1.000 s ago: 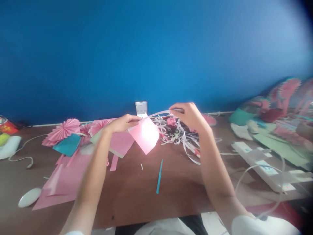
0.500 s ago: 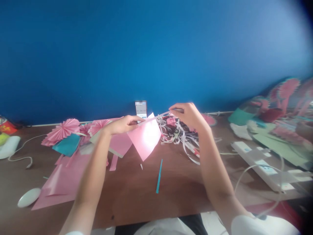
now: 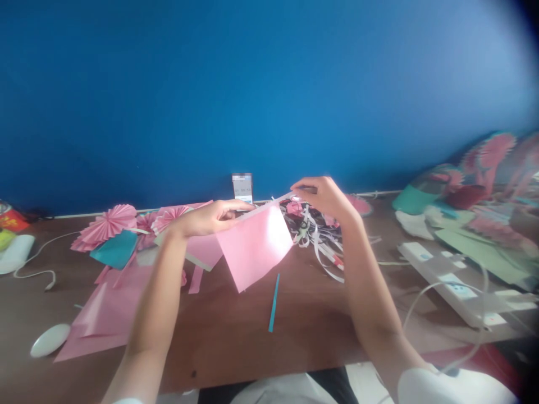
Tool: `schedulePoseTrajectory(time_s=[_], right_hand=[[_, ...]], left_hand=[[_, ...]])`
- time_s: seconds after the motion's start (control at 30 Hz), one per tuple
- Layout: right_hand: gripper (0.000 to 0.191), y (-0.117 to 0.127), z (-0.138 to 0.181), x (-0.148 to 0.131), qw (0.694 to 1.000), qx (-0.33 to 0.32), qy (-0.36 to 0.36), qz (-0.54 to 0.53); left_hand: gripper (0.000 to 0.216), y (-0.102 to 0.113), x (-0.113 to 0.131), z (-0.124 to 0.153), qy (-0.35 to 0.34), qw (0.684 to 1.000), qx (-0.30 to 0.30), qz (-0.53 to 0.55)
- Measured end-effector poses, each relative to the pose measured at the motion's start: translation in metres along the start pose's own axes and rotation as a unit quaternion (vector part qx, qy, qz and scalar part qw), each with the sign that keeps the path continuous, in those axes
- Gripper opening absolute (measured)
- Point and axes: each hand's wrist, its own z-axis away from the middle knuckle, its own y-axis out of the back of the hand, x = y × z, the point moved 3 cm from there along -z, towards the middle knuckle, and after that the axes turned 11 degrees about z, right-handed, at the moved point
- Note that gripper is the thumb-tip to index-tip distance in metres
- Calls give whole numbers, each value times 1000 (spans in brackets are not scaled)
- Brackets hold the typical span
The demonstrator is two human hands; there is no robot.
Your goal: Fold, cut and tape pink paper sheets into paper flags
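A sheet of pink paper (image 3: 252, 244) hangs tilted above the table, bright with glare on its right side. Along its upper edge runs a narrow pale strip (image 3: 284, 198). My left hand (image 3: 214, 217) is closed at the sheet's upper left corner, fingers along the edge and thumb partly hidden. At the upper right, my right hand (image 3: 322, 193) pinches the strip's far end between thumb and fingers. Below the sheet, a thin teal paper strip (image 3: 274, 303) lies on the table.
A phone (image 3: 243, 188) leans near the blue wall. Pink paper fans (image 3: 110, 224), a teal piece (image 3: 114, 249) and pink sheets lie left, beside a white mouse (image 3: 50, 340). Tangled paper strips (image 3: 320, 241) lie behind my right hand. A power strip (image 3: 446, 280) with cables stands right.
The pink paper has swung down and spread wider, its glare shifting right. Less of the pale strip shows free of the sheet. My left hand has moved slightly; the right stays nearly still.
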Motion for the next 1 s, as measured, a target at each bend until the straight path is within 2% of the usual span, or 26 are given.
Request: schedulePoseTrajectory(time_s=[0.13,0.27,0.53,0.7,0.83,1.0], right_hand=[[35,-1,-1,3,1000,-5,-1,-18],[34,-2,-1,3,1000,-12,2,-9],[30,-18,-8,7,998,-48,19,42],[32,-21,-9,8,996,-66,19,57],[30,-21,-9,9,996,-59,21,65],[30,-20,-9,8,995,-71,18,72]], left_hand=[[54,-4,12,4,9,1000,-1,-24],[57,-5,11,5,52,998,4,-32],[43,-4,-23,-10,39,996,-77,11],[37,-11,-44,-22,46,984,-155,82],[42,-17,-54,-31,51,974,-176,130],[49,-24,-58,-40,42,975,-189,109]])
